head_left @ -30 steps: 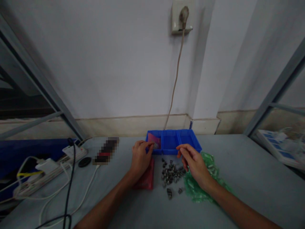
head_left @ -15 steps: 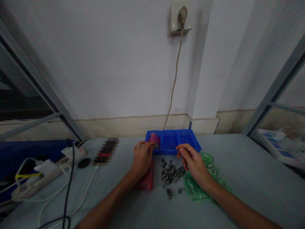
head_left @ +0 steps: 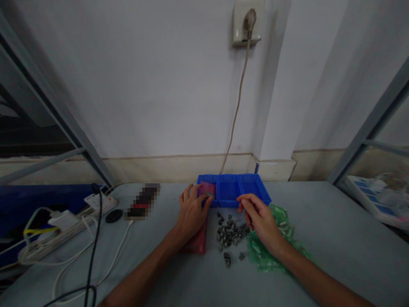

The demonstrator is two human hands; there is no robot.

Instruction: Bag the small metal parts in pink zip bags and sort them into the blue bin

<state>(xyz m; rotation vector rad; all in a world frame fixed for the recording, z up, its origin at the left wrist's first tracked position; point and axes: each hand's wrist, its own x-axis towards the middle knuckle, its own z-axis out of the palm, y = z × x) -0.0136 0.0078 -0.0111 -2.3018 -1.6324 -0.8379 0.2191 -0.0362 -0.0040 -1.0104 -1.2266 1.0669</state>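
My left hand (head_left: 192,213) is open, its fingers spread at the near left edge of a blue three-compartment tray (head_left: 228,204). A small pink bag (head_left: 207,188) lies in the tray's left compartment, by my fingertips. Beneath that hand and wrist is a stack of red-pink bags (head_left: 197,243), partly covered. My right hand (head_left: 260,217) is closed, thumb and fingers together in front of the right compartment; whatever it may hold is hidden. Small metal parts (head_left: 230,233) lie in a loose pile between my hands. Under my right hand and wrist rests a green plastic bag (head_left: 263,251) with pieces inside.
To the left lie a pixelated phone-like object (head_left: 143,202), a black round lid (head_left: 113,215), a white power strip (head_left: 68,230) and loose cables (head_left: 111,260). Grey frame posts (head_left: 367,123) stand on both sides. A white-and-blue tray (head_left: 377,198) is at the far right.
My left hand's fingers have spread and let go of the small pink bag, which has sunk lower into the left compartment. My right hand has stayed nearly still.
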